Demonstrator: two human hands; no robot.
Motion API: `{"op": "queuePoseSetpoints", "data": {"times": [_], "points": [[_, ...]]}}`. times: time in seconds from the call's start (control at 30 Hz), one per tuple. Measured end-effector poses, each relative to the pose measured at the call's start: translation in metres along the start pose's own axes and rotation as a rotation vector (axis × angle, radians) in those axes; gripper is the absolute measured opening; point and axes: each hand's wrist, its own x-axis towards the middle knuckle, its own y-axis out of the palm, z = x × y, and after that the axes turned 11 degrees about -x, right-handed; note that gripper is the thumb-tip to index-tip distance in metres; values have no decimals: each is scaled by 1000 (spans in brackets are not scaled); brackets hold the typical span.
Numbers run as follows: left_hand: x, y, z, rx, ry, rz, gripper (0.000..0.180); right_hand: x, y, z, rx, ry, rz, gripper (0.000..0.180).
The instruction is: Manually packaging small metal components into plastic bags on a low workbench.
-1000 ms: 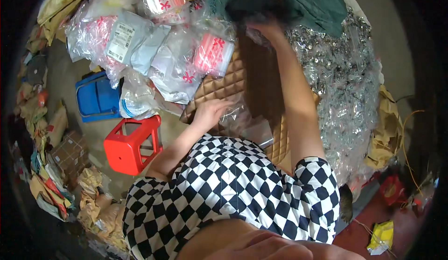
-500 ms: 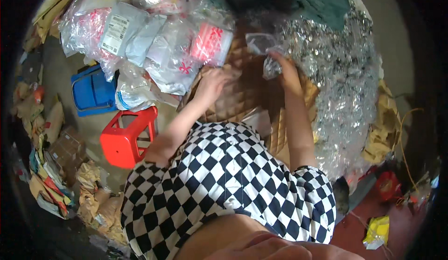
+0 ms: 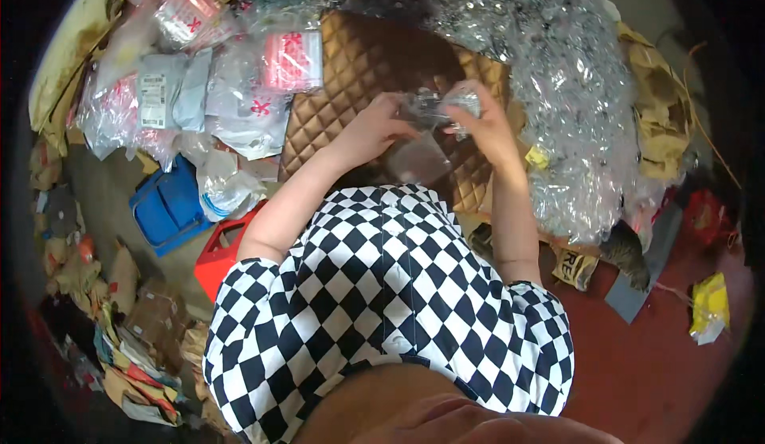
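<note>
Showing just past the checked shirt point(image 3: 351, 277): a flat bag point(image 3: 418, 160), milky and squarish, in front of and below the gap between the two hands.
Clear packet point(image 3: 429, 105): thin, crumpled, shiny plastic with silvery glints, stretched across that gap over the quilt; I can't make out what is inside.
Right hand point(image 3: 486, 129): gripping the packet between thumb and bent fingers, fingertips turned in to the left, forearm rising almost straight.
Left hand point(image 3: 368, 135): palm side inward, thumb parted from the fingers, fingertips at the packet's left end; whether they pinch it I can't tell. The forearm slants up and to the right.
Quilt point(image 3: 327, 78): bronze-brown, diamond-stitched, under and beyond both hands.
Heap of clear packets point(image 3: 570, 125): glittering, along the right and over the far edge.
Pink-and-white package point(image 3: 293, 60): among bagged parcels, off to the left.
</note>
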Motion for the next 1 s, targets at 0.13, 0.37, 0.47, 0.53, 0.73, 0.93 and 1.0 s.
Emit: {"op": "queuePoseSetpoints", "data": {"times": [0.13,0.37,0.47,0.53,0.73,0.93,1.0], "points": [[6,8,-14,-51,99,21,37,-25,-10,4,-750,-281,109,28],[9,29,-15,-111,101,154,38,-45,10,-16,-1200,-414,-41,30],[16,40,-20,-145,117,213,29,-61,11,-45,-1305,-496,-4,26],[15,39,-17,-136,97,230,28,-66,-2,-33,-1084,-477,49,26],[43,49,-26,-180,143,211,30,-72,-30,-67,-1122,-471,205,26],[-21,59,53,334,-62,19,65,-106,-104,-129,-800,-12,-383,19],[-67,66,86,516,-100,206,62,-122,-146,-169,-782,179,-522,23]]}}
